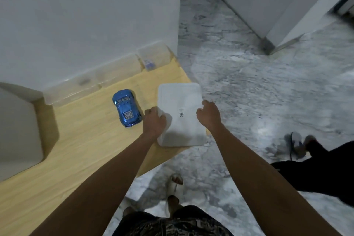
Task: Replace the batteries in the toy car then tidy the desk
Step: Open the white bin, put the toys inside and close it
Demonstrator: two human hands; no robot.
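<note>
Here your two hands bracket a white lidded box at the right-hand end of the wooden counter, and that two-sided hold reads as a way to keep a broad, flat thing level while you carry or set it. Your left hand curls over the box's left edge with its grip clamped on the rim, fingers wrapped round it; your right hand does the same on the right edge, fingers bent down over the side. The box overhangs the counter's corner toward the marble floor, so whether it rests on the wood or hangs in your hold cannot be told. A small printed code sits near the middle of its lid. Just beside your left hand, apart from the box, the toy car stands on the counter on its wheels, nose pointing away from you: glossy blue, with a pale panel showing through the rear deck. Its upright pose suggests the battery work is done and you are now tidying. Farther back, clear plastic bins line the wall, probably where loose things belong.
</note>
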